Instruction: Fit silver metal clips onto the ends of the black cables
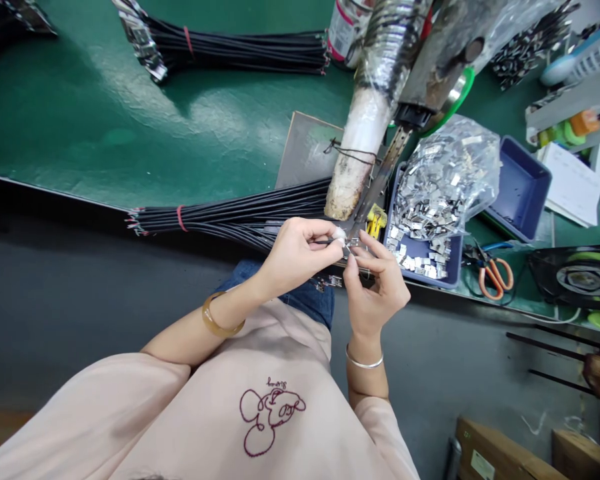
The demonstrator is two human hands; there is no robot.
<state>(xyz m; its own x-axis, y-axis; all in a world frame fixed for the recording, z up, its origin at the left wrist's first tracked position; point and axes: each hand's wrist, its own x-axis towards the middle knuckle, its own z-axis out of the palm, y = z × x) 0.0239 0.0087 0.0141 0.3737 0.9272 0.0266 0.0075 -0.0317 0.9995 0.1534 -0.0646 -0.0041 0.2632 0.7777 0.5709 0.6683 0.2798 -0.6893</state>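
Close to the bench edge, my left hand [304,255] pinches a thin black cable, with something small and white at its fingertips. Facing it, my right hand [379,279] is closed, thumb and fingers meeting at the cable's tip on what looks like a tiny metal piece, too small to make out. A bundle of black cables [220,212], tied with a red band, lies left of the hands and runs under my left hand. Just beyond the fingertips, a soldering iron [383,175] slants down next to a wrapped duct tube [356,150].
To the right stands a blue tray [453,267] of small metal connectors, with a plastic bag [450,167] over it. Further right are another blue tray [525,180], orange-handled scissors [495,277] and a small fan [580,273]. Another tied cable bundle [250,50] lies at the back.
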